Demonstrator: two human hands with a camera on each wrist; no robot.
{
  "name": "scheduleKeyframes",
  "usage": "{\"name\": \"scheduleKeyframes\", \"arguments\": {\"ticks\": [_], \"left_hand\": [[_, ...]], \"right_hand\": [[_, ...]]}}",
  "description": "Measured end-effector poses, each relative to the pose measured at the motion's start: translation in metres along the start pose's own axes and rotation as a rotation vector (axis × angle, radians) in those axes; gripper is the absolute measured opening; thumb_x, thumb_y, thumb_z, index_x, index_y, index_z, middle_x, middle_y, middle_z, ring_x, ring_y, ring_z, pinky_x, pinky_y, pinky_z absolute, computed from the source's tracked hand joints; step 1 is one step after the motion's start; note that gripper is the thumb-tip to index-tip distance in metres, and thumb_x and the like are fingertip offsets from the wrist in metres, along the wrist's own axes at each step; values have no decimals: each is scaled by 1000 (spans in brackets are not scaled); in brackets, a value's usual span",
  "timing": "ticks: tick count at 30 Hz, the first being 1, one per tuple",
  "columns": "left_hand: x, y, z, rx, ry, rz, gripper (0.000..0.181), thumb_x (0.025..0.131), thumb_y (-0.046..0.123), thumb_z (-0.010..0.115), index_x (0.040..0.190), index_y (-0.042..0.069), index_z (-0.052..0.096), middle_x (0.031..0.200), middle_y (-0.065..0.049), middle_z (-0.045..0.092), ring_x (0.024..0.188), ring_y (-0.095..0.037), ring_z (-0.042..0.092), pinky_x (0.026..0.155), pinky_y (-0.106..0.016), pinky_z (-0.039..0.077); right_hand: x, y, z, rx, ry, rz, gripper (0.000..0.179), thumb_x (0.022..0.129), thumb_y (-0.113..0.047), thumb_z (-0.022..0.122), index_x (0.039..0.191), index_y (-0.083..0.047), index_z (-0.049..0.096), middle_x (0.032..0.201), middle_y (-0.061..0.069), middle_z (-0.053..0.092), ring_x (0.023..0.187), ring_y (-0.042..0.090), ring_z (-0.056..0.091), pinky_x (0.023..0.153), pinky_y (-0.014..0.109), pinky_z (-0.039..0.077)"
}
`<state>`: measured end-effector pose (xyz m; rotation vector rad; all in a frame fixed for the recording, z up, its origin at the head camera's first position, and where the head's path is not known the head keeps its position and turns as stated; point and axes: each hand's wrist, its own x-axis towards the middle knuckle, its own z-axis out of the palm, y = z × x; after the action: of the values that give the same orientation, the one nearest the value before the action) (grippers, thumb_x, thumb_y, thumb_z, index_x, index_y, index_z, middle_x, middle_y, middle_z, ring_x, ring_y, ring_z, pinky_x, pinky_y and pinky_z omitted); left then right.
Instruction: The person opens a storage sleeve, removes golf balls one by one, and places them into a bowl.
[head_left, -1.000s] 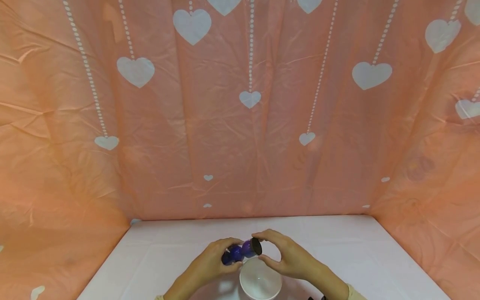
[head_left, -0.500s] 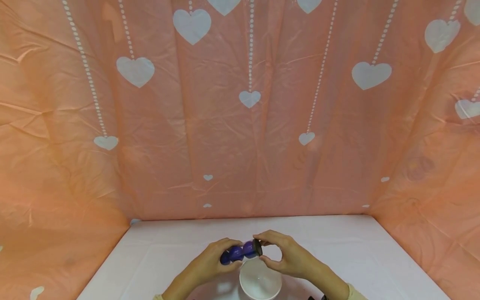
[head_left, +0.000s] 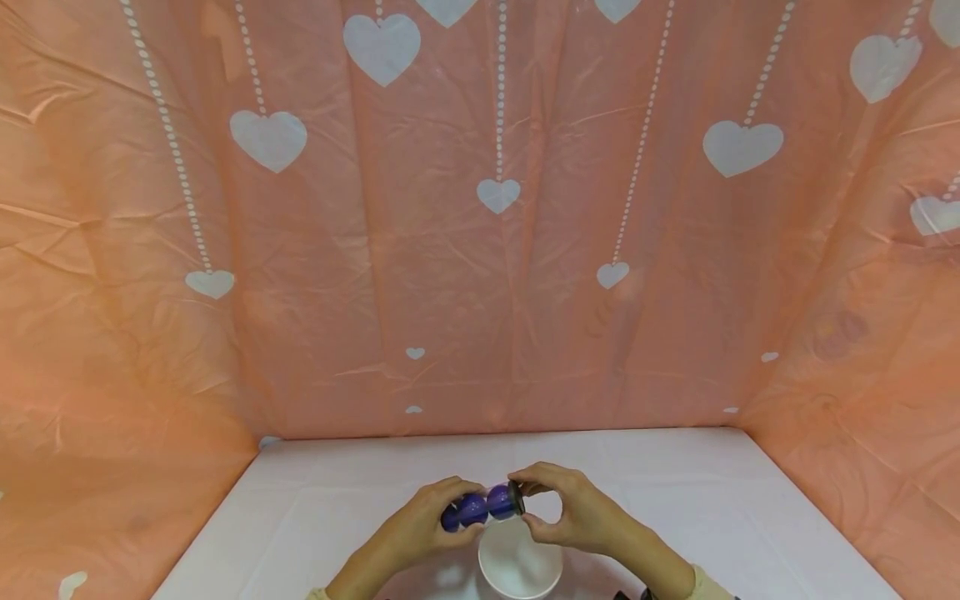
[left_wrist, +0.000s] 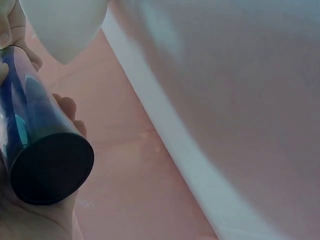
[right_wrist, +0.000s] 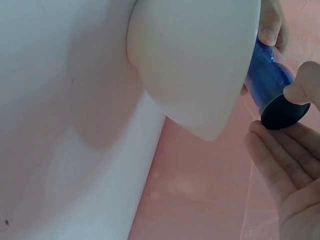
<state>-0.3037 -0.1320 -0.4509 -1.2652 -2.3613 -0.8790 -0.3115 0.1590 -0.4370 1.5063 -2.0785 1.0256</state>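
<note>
My left hand (head_left: 423, 521) grips a clear tube of blue-purple balls (head_left: 472, 509), tilted with its right end higher. My right hand (head_left: 581, 515) pinches the dark cap (head_left: 517, 497) at that end between thumb and fingertips. In the right wrist view, the thumb lies on one side of the black cap (right_wrist: 285, 114) and the fingertips on the other. The tube's other end, also black (left_wrist: 52, 169), shows by the left palm in the left wrist view. Just below the hands stands a white bowl (head_left: 519, 575), its inside partly visible.
A white-covered table (head_left: 337, 475) lies under the hands. Orange sheeting with white hearts (head_left: 450, 292) rises behind it and along both sides. Small dark objects (head_left: 647, 594) show at the bottom edge, by the right forearm.
The tube's capped end has swung slightly right and now appears more side-on. The right hand has shifted a little right with it; the left hand and bowl stay nearly in place.
</note>
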Motion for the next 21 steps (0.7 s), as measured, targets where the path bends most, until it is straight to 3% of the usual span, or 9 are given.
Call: {"name": "scheduleKeyframes", "arguments": {"ticks": [5,13,21], "left_hand": [[-1,-1,0,8,6,29,37,93,20,81,127,12,70,105,1,72,90,0,59,77,-21,55],[-2,-3,-2,19,1,54,39,90,20,82,126,9,71,102,2,70,86,3,58,73,-13,52],[-3,-6,-1,32,23,65,39,89,19,83,125,9,71,101,2,71,86,2,59,74,-14,53]], "right_hand": [[0,2,0,1,1,-35,61,79,10,82,136,-2,64,120,6,73,102,15,74,89,29,62],[0,1,1,24,-20,-26,63,81,9,82,139,-3,61,123,6,72,105,16,73,91,32,62],[0,-1,4,-5,-11,-67,70,80,14,79,144,-2,56,129,10,70,108,19,73,94,32,61]]}}
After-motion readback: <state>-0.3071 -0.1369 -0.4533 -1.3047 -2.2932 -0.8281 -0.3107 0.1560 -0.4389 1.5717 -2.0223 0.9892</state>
